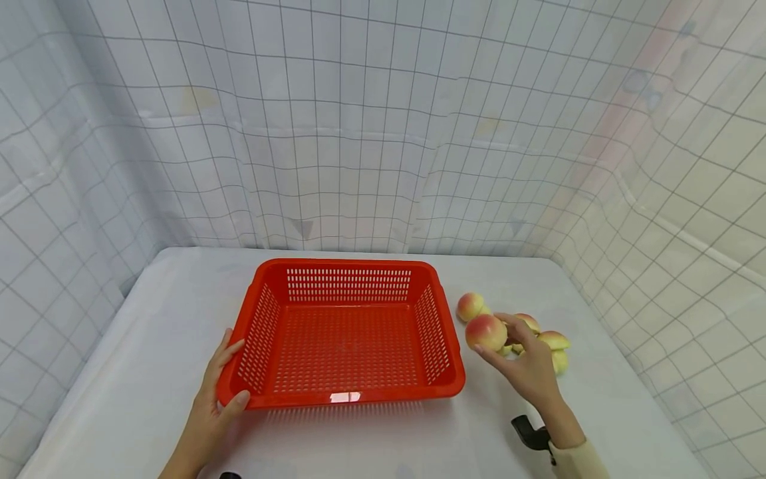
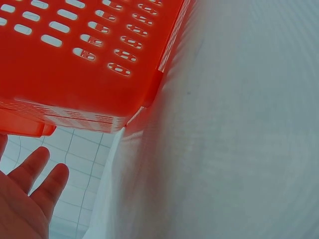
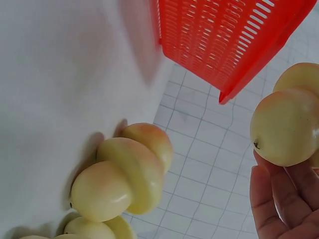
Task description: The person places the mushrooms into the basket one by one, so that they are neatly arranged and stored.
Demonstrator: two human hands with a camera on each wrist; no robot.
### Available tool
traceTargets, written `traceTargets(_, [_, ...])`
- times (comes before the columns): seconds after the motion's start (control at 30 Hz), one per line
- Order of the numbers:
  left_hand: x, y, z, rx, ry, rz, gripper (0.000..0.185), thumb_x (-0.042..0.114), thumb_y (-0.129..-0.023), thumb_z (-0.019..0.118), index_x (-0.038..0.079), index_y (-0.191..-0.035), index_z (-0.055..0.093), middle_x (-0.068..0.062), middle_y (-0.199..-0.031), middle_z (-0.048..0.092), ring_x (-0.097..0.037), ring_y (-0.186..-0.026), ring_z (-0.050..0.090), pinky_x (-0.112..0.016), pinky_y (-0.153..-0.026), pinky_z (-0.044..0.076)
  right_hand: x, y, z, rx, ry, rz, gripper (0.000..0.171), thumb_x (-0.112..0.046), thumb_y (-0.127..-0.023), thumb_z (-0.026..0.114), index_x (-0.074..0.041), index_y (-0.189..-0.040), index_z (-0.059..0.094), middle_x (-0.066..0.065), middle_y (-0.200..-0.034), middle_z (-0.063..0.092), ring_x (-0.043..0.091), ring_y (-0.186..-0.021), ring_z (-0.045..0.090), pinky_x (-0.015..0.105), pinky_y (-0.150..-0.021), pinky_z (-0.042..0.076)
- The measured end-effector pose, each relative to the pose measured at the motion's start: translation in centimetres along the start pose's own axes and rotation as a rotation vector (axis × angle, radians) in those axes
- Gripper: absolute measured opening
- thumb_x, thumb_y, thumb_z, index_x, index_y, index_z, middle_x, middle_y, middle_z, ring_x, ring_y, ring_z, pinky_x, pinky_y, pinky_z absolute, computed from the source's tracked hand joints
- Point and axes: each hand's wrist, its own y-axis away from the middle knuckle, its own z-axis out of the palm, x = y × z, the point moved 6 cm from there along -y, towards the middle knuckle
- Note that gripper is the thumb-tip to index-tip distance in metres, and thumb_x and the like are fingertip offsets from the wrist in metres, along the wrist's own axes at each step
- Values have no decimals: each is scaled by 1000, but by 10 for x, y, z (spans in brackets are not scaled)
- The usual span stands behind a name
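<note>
A red plastic basket (image 1: 344,346) with slotted walls stands on the white-covered table, its inside bare. My left hand (image 1: 209,402) grips its near left corner, thumb on the front rim and a finger over the left rim; two other fingers (image 2: 50,186) extend beside it in the left wrist view. To the basket's right, my right hand (image 1: 529,366) holds a red-and-yellow peach (image 1: 486,332) between thumb and fingers, above the table. That peach (image 3: 284,127) shows its pale side in the right wrist view. Several more peaches (image 3: 102,191) lie grouped on the table beneath and beyond this hand.
A white cloth (image 1: 155,319) covers the table. White grid-patterned curtains (image 1: 359,166) hang behind it and at both sides. By the right wrist is a black strap-like piece (image 1: 529,432), and a small black object (image 1: 230,475) shows at the bottom edge.
</note>
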Motion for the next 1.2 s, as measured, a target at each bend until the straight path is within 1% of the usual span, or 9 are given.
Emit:
traceTargets(0.17, [0, -1, -1, 2, -4, -6, 69, 13, -87, 58, 21, -149, 29, 3, -158, 8, -3, -137, 16, -10, -85, 37, 9, -4, 4, -2, -20, 19, 60, -14, -66, 87, -8, -120, 60, 0, -88, 68, 8, -77, 58, 27, -65, 47])
traceTargets(0.27, [-1, -1, -1, 4, -4, -24, 70, 14, -86, 59, 23, -149, 29, 4, -158, 7, -3, -137, 16, -10, -84, 38, -7, -11, 3, -16, -5, 33, 57, -12, -67, 86, -7, -118, 61, 0, -86, 68, 11, -78, 58, 30, -68, 46])
traceTargets(0.37, [-1, -1, 0, 4, 2, -11, 70, 12, -86, 58, 21, -149, 29, 5, -158, 7, -4, -137, 16, -10, -85, 37, -25, -20, 4, -37, -5, 5, 55, -4, -65, 85, -1, -115, 61, 5, -86, 68, 12, -78, 59, 31, -67, 46])
traceTargets(0.43, [-1, -1, 0, 3, 6, -3, 70, 12, -86, 58, 21, -149, 29, 6, -158, 7, -4, -137, 16, -10, -85, 37, -26, -24, 8, -58, -10, -7, 56, -3, -64, 86, -1, -115, 61, 5, -87, 68, 13, -77, 58, 33, -67, 46])
traceTargets(0.57, [-1, -1, 0, 2, 6, 3, 69, 11, -87, 58, 21, -149, 29, 4, -158, 7, -4, -137, 17, -10, -85, 36, -12, -32, 20, -119, -34, 9, 60, -14, -67, 86, -13, -121, 60, -2, -93, 69, 11, -79, 57, 36, -66, 46])
traceTargets(0.67, [0, -2, -1, -1, 2, 11, 69, 11, -87, 57, 20, -149, 29, -1, -158, 7, -4, -137, 16, -10, -86, 36, -14, -40, 28, -164, -59, 6, 59, -23, -69, 86, -19, -122, 59, -6, -94, 68, 10, -77, 56, 34, -63, 47])
traceTargets(0.83, [0, -2, 0, 1, 2, -1, 68, 12, -87, 58, 21, -148, 29, 1, -158, 7, -3, -136, 16, -10, -85, 36, -24, -51, 39, -208, -88, -50, 58, -28, -70, 85, -21, -121, 58, -10, -91, 67, 14, -74, 55, 33, -60, 46])
traceTargets(1.03, [-2, 0, 1, 2, 14, 2, 68, 11, -87, 57, 20, -149, 29, 5, -158, 7, -4, -137, 16, -10, -85, 37, -32, -60, 51, -282, -62, -26, 58, -40, -71, 83, -25, -121, 57, -11, -83, 62, 22, -75, 51, 30, -52, 42])
traceTargets(1.2, [-2, 0, 0, 2, 10, -14, 69, 12, -87, 57, 21, -149, 28, 7, -158, 6, -5, -137, 15, -10, -85, 37, -40, -70, 62, -338, -53, -41, 60, -45, -70, 81, -24, -120, 57, -11, -88, 65, 16, -70, 55, 33, -64, 46])
